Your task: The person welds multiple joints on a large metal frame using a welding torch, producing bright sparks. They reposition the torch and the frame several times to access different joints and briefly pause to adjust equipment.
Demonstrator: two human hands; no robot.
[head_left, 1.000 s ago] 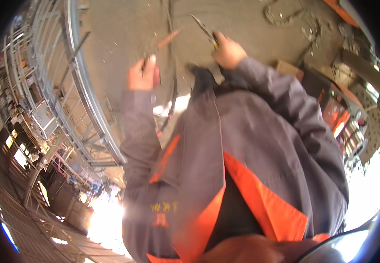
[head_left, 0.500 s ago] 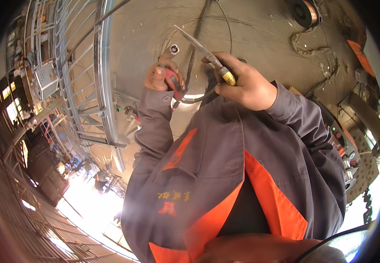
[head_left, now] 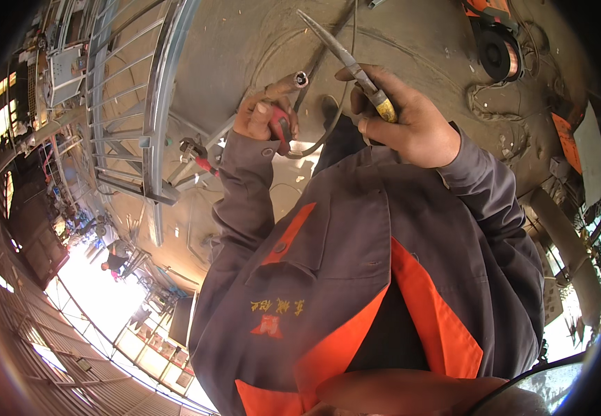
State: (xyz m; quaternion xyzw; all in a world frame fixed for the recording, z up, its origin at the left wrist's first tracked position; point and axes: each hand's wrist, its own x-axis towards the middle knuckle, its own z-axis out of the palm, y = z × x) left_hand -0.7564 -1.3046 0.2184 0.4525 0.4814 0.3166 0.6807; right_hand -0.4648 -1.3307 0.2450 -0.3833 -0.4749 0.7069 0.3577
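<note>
My left hand (head_left: pixel 253 119) is closed around the red handle of a welding torch (head_left: pixel 280 125). The torch's round nozzle (head_left: pixel 301 80) points up and to the right, and its dark cable runs below the hand. In my right hand (head_left: pixel 422 135) is a long, tapered grey metal tool (head_left: pixel 338 50) with a yellow grip. Its tip points away to the upper left, beyond the nozzle and apart from it. My fingers cover part of the tool, so its exact kind is unclear.
At left stands a grey metal frame (head_left: pixel 155 97) with several rungs. A clamp-like tool with a red handle (head_left: pixel 205 165) lies beside it. Far right, a copper wire spool (head_left: pixel 500 57) sits on an orange machine (head_left: pixel 487 8). Cables cross the floor.
The view has shifted, bringing the orange machine by the spool into sight. Both hands appear slightly further right, still holding the torch and the pointed tool.
</note>
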